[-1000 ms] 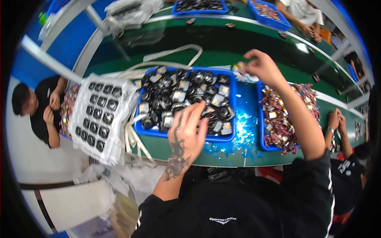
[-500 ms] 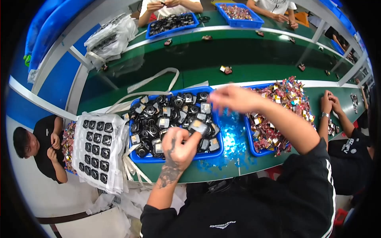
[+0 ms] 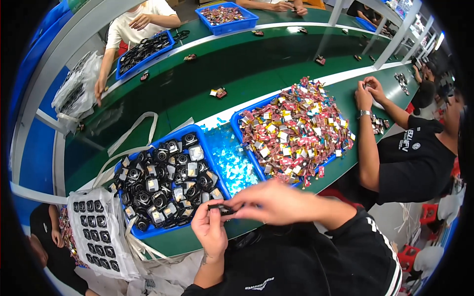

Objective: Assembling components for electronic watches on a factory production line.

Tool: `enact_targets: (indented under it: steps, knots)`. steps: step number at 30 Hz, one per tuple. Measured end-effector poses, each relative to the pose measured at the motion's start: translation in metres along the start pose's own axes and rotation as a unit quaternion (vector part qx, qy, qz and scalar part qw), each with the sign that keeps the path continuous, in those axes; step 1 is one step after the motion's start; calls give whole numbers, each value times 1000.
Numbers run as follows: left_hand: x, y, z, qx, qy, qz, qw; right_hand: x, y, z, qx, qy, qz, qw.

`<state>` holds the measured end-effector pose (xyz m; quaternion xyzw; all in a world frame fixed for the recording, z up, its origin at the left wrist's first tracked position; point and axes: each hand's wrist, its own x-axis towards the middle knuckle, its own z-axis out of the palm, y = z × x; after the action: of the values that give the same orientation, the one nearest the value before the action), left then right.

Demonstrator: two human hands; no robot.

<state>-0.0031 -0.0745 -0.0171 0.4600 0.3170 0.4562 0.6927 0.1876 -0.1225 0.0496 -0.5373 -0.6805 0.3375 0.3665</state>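
My left hand [image 3: 210, 229] and my right hand [image 3: 269, 200] meet in front of my chest, both gripping one small black part [image 3: 219, 208] between the fingertips. Just beyond them a blue tray [image 3: 205, 135] is heaped with several small black round parts [image 3: 165, 180], some with silver faces. To its right a second blue tray [image 3: 249, 109] holds a pile of small red and gold packets [image 3: 296, 130]. Between the two trays lies a patch of shiny blue scraps [image 3: 232, 160].
A white bag of black parts [image 3: 96, 232] hangs at the bench's near left edge, with white straps [image 3: 131, 135] beside it. The green conveyor [image 3: 266, 64] carries scattered small parts. People work at my right [image 3: 414, 148], across the belt [image 3: 136, 24], and low at left [image 3: 44, 237].
My right hand drew back from the far side of the trays to meet the left hand. Both hands came toward my body holding the small black part, and the view shifted left.
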Motion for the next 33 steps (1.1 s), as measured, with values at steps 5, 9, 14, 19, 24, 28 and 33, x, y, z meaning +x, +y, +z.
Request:
enact_targets:
  steps: [5, 9, 14, 19, 24, 28, 33]
  knots:
    - [4, 15, 5, -78, 6, -50, 996, 18, 52, -108, -463, 183, 83, 863]
    - [6, 21, 9, -104, -10, -83, 991, 19, 72, -128, -456, 97, 88, 880]
    - [5, 19, 6, -95, -10, -92, 991, 12, 70, -125, -362, 288, -9, 886]
    - [8, 23, 6, -66, -43, -104, 991, 2, 66, -119, -294, 254, 135, 911]
    - [5, 17, 6, -20, -45, -69, 996, 2, 63, -127, -345, 245, 114, 899]
    - [4, 17, 9, -6, -40, -66, 997, 12, 64, -125, -359, 202, 80, 908]
    - [3, 16, 7, 15, -46, -45, 998, 50, 59, -114, -409, 98, 5, 907]
